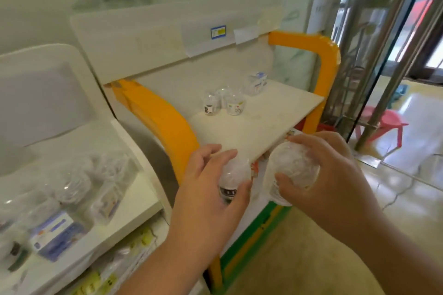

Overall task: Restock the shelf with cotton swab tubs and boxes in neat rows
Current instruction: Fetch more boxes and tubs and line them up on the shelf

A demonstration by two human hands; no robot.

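Note:
My left hand (pixel 211 189) grips a clear cotton swab tub with a dark label (pixel 231 181), held just below the front edge of the cream shelf (pixel 261 124). My right hand (pixel 333 170) grips a second, larger clear tub (pixel 293 170) beside it, its domed top tilted toward me. At the back of the shelf stand three small clear tubs (pixel 224 102) in a cluster. A clear box with blue print (pixel 257 84) sits behind them to the right.
Orange frame posts (pixel 167 122) flank the shelf. A neighbouring shelf on the left holds more clear tubs and blue-labelled boxes (pixel 57 230). Metal poles and a glass door (pixel 383 55) stand on the right, with a pink stool (pixel 386 124) beyond.

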